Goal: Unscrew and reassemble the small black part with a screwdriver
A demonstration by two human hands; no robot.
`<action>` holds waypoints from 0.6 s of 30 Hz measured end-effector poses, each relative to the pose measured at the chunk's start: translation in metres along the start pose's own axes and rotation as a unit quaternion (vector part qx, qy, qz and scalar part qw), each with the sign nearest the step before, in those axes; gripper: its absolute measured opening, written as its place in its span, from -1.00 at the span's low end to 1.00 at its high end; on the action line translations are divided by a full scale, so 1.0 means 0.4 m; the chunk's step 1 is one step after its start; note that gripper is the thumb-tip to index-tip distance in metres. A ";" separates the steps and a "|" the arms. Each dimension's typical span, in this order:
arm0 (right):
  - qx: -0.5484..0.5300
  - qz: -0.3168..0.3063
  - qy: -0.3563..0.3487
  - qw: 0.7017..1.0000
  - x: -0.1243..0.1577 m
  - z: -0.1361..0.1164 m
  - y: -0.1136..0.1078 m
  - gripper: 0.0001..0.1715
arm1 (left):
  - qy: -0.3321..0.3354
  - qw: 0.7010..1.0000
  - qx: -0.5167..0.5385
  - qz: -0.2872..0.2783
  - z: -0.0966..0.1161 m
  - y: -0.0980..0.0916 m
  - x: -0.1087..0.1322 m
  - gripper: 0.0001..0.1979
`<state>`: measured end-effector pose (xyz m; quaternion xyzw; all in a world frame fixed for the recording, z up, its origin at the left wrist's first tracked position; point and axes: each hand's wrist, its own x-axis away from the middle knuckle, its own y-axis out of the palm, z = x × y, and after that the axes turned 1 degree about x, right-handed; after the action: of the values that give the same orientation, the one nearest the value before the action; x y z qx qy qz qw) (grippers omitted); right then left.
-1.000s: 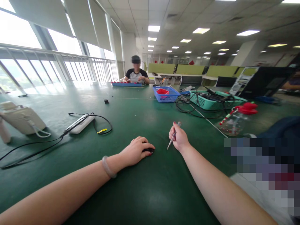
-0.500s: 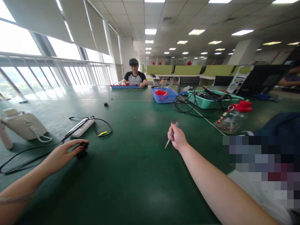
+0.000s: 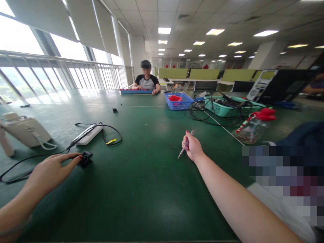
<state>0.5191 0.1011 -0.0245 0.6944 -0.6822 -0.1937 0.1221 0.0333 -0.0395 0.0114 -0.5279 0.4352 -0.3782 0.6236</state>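
Note:
At the left, my left hand has its thumb and index finger brought together at the near left edge of a small black block-like device on the green tabletop. Its exact kind is unclear, and the fingers partly cover it. My right hand is closed around a slim metallic screwdriver with a clear handle end. The tool slants down to the left, its tip just over the table; I cannot tell whether the tip touches. Beyond my left hand lies a white power bank-like bar with a black cable across it.
A beige bottle-shaped container stands at far left. A blue basket, a green basket with tangled cables and a red-lidded bottle line the right. Across the table sits a person behind a blue tray.
My left hand has drawn back to the left, uncovering more of the black device. My right hand keeps the screwdriver in nearly the same place. The camera view has shifted slightly.

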 end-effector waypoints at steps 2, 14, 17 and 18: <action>0.002 -0.001 0.000 1.000 -0.001 0.000 0.000 -0.48 | -0.022 1.000 -0.001 -0.007 0.010 -0.003 0.003 -0.32; 0.012 -0.007 0.001 1.000 -0.001 0.001 -0.001 -0.46 | -0.053 0.998 -0.013 -0.028 0.046 -0.008 0.006 -0.30; 0.013 -0.005 0.003 1.000 0.001 -0.002 0.002 -0.47 | -0.042 0.999 -0.014 -0.027 0.047 -0.005 0.010 -0.30; 0.013 -0.003 0.003 1.000 0.002 -0.003 0.003 -0.47 | -0.042 0.999 -0.014 -0.024 0.049 -0.004 0.012 -0.30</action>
<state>0.5184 0.1001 -0.0231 0.6988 -0.6820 -0.1826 0.1146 0.0531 -0.0377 0.0134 -0.5618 0.4011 -0.3644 0.6250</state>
